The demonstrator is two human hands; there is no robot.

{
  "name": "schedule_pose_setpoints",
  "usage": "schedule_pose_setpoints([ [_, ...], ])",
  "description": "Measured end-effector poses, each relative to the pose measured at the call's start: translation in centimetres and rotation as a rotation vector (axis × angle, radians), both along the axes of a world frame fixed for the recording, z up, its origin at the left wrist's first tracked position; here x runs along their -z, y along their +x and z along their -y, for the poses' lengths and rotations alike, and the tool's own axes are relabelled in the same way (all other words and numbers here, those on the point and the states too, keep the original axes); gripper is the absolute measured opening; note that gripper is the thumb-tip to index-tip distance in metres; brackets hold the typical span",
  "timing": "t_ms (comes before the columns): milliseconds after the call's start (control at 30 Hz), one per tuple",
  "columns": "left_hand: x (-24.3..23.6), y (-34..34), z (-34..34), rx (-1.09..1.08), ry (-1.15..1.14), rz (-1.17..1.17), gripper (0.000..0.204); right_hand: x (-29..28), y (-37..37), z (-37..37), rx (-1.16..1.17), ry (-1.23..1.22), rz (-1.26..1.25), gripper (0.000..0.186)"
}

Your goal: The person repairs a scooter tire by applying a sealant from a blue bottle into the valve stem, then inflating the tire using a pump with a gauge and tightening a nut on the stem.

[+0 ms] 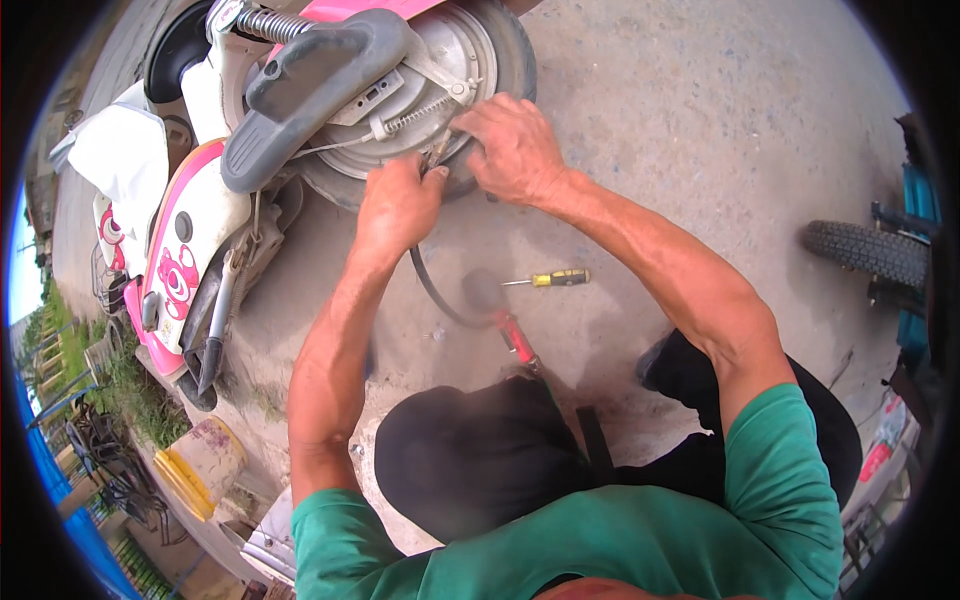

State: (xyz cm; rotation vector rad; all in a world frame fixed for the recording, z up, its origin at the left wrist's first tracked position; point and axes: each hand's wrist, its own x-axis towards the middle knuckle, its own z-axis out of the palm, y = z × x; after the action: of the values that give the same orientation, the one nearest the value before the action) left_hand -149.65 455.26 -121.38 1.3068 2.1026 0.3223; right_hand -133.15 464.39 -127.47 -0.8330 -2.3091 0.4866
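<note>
My left hand [398, 200] is closed at the lower edge of a scooter's wheel [455, 45], its thumb pressed on a thin metal piece [438, 150]. A black hose [432, 285] comes out below that hand and curves down toward a red-handled tool [516, 340] near my knee. My right hand [515, 150] rests on the tyre and rim, fingers curled in beside the metal piece. What its fingertips grip is hidden. Close to both hands is the brake arm with its spring [415, 115]. A yellow-and-black screwdriver [560, 278] lies on the ground.
The pink and white scooter body [185, 235] fills the left, with a grey plastic cover [310, 90] beside the wheel. Another vehicle's knobby tyre [865, 250] stands at the right. A yellow-edged container [200, 465] sits lower left. My bent knee [470, 450] is just below the tools.
</note>
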Motion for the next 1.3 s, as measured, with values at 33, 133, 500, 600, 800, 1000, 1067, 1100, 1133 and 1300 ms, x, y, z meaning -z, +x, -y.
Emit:
schedule_pose_setpoints([
  [33,0.1,0.3,-0.1,0.036,0.043,-0.126,0.033,0.2,0.0,0.0,0.000,-0.003,0.001,0.037],
  [133,-0.1,1.6,0.1,0.058,0.079,-0.295,0.031,0.5,-0.1,0.1,0.001,-0.005,-0.001,0.037],
  [500,-0.8,2.4,-1.2,0.043,0.018,-0.297,0.035,0.0,0.8,-1.5,-0.050,0.026,-0.014,0.032],
  [600,-1.7,2.1,-0.5,0.017,0.005,-0.275,0.037,-1.0,2.1,1.4,-0.079,-0.029,-0.187,0.027],
  [800,-2.0,2.0,-0.5,0.015,0.008,-0.265,0.039,2.5,11.0,14.7,-0.238,-0.960,0.960,0.075],
  [1000,-2.3,1.9,-0.6,0.023,0.052,-0.239,0.046,6.4,10.9,22.9,-0.278,-1.223,1.089,0.083],
  [1067,-2.2,1.9,-0.6,0.018,0.045,-0.245,0.044,6.9,10.2,24.1,-0.114,-1.261,0.940,0.081],
  [1100,-2.1,2.0,-0.6,0.011,0.037,-0.248,0.042,7.6,10.3,24.4,-0.111,-1.260,0.939,0.081],
  [1133,-2.0,2.0,-0.7,0.013,0.039,-0.247,0.042,8.3,10.4,24.6,-0.077,-1.202,0.951,0.076],
  [1300,-1.9,1.6,-0.5,0.006,0.097,-0.227,0.045,10.1,11.2,25.4,-0.071,-1.059,0.908,0.063],
])
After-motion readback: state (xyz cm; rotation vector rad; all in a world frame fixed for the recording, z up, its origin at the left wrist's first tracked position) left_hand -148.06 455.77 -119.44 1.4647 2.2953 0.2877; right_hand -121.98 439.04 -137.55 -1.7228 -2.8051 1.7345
